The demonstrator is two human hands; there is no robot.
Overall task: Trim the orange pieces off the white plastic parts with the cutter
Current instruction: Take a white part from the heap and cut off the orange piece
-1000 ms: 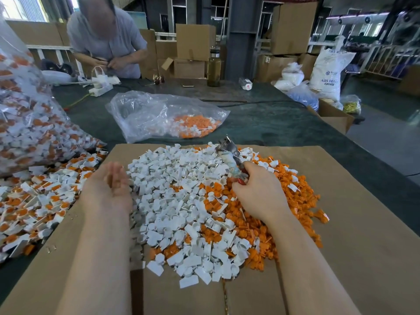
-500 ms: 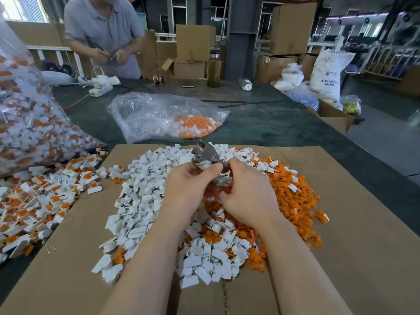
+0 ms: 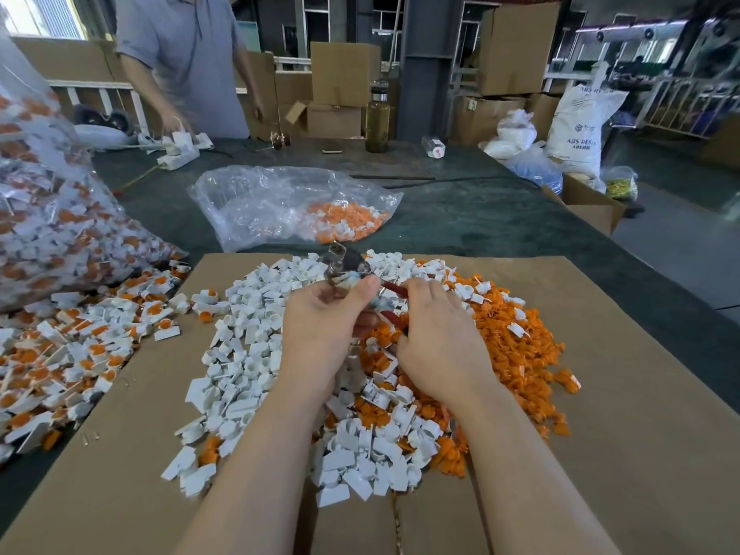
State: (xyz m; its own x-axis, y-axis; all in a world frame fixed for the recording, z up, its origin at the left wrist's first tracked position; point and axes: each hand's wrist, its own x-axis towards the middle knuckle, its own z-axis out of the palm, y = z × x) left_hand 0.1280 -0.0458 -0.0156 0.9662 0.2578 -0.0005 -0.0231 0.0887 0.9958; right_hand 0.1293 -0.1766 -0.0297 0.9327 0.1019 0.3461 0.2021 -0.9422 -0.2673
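Cutter (image 3: 340, 263): metal head raised above the far edge of the heap, red handles (image 3: 394, 291) running back toward the right hand; whether the blades are apart or closed cannot be told.

Right hand (image 3: 436, 334): fingers curled round the red handles, palm down over the orange side of the heap.

Left hand (image 3: 326, 318): just beside the right one, thumb and fingers pinching a small part (image 3: 352, 279) up at the cutter's head; the part is mostly hidden, its colour unclear.

White parts (image 3: 248, 354): loose heap on the cardboard (image 3: 620, 434), spread under and left of both forearms, a few orange bits mixed in.

Orange pieces (image 3: 516, 338): loose heap touching the white one on its right, with scattered white parts on top.

Untrimmed parts (image 3: 72, 354): white with orange still attached, lying on the bench's left edge and partly on the cardboard, spilling from a large clear sack (image 3: 52, 226) full of the same.

Bag (image 3: 288, 202): clear plastic, crumpled, on the bench (image 3: 480, 218) beyond the cardboard, with orange pieces inside at its right end.

Bench, far end: bottle (image 3: 377, 116) of dark liquid standing upright, a small capped container (image 3: 434, 147) lying near it, white items in front of a second person (image 3: 188, 62) in a grey shirt.

Surroundings: cardboard boxes (image 3: 344, 74) stacked behind the bench, a printed white sack (image 3: 576, 126) and an open carton (image 3: 592, 206) on the floor to the right.
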